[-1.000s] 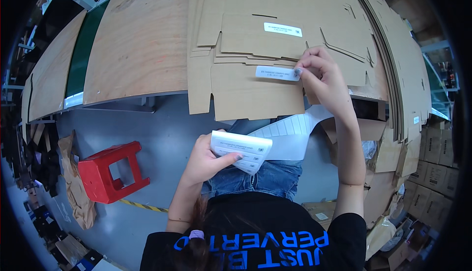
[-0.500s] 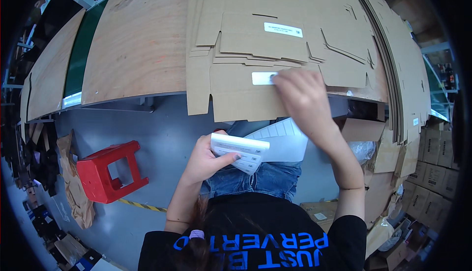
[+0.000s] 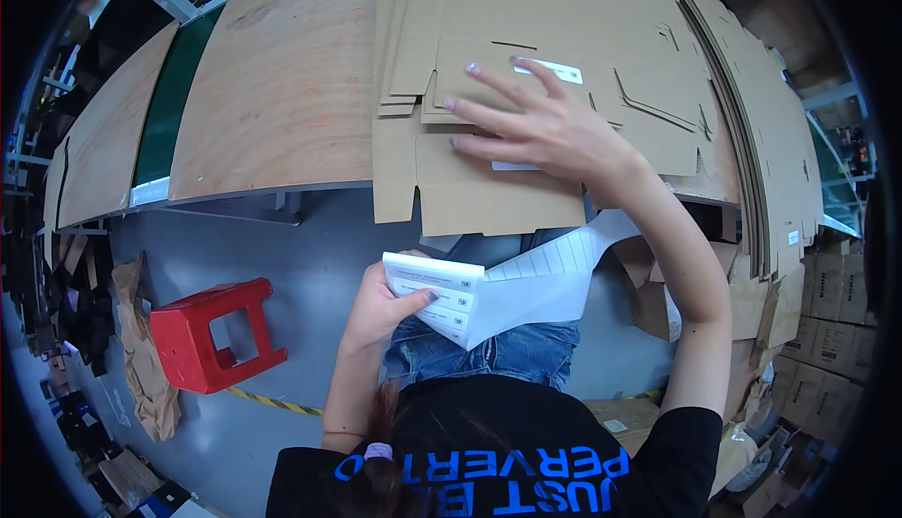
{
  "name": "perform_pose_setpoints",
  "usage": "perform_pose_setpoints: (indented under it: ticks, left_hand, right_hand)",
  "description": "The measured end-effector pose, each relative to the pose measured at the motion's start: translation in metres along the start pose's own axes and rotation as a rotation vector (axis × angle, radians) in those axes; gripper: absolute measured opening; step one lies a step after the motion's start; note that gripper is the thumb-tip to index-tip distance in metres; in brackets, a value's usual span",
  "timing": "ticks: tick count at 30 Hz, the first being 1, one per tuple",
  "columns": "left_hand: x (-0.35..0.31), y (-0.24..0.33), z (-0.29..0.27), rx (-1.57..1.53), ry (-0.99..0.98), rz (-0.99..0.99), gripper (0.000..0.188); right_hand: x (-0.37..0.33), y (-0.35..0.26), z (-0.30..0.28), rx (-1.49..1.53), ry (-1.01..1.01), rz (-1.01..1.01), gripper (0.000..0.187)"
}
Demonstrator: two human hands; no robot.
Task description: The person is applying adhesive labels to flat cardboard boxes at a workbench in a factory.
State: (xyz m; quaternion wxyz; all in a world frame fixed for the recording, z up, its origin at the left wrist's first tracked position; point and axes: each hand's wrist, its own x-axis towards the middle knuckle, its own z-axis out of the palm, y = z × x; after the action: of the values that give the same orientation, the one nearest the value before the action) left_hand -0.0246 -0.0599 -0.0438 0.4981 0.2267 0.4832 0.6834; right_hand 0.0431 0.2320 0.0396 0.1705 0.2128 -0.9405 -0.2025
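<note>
My left hand (image 3: 385, 304) is closed on a folded strip of white printed labels (image 3: 442, 294), thumb on top, above my lap. From it a long white backing strip (image 3: 545, 283) trails to the right. Over the stacked flat cardboard boxes (image 3: 526, 1) my right hand (image 3: 545, 128) spreads its fingers, holding nothing. Its lower edge partly covers a white label (image 3: 515, 166) on the nearest sheet. Another white label (image 3: 561, 72) lies on the sheet behind, partly hidden by a fingertip. Whether the right fingers touch the cardboard I cannot tell.
The wooden table (image 3: 282, 86) extends left of the stack. A red plastic stool (image 3: 178, 340) lies on the floor at left, beside crumpled brown paper (image 3: 150, 368). More flat cardboard (image 3: 752, 114) leans at the right, with stacked cartons (image 3: 817, 368) beyond.
My right hand has moved from the nearest label up and left, and its fingers have spread. My left hand and the label strip have shifted slightly left; more backing strip shows.
</note>
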Motion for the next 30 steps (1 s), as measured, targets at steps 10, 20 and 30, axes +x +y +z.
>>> perform_pose_setpoints:
  ticks: [10, 20, 30]
  left_hand:
    - [0.02, 0.013, 0.01, -0.27, -0.144, 0.358, 0.031]
    - [0.033, 0.016, -0.001, -0.28, -0.419, 0.386, 0.028]
    - [0.018, 0.041, 0.018, -0.103, -0.047, 0.189, 0.024]
  right_hand:
    - [-0.023, 0.002, -0.013, 0.136, -0.046, 0.316, 0.039]
    - [-0.016, -0.072, -0.057, 0.373, -0.041, 0.409, 0.042]
    - [-0.016, 0.007, -0.025, 0.155, 0.053, 0.62, 0.042]
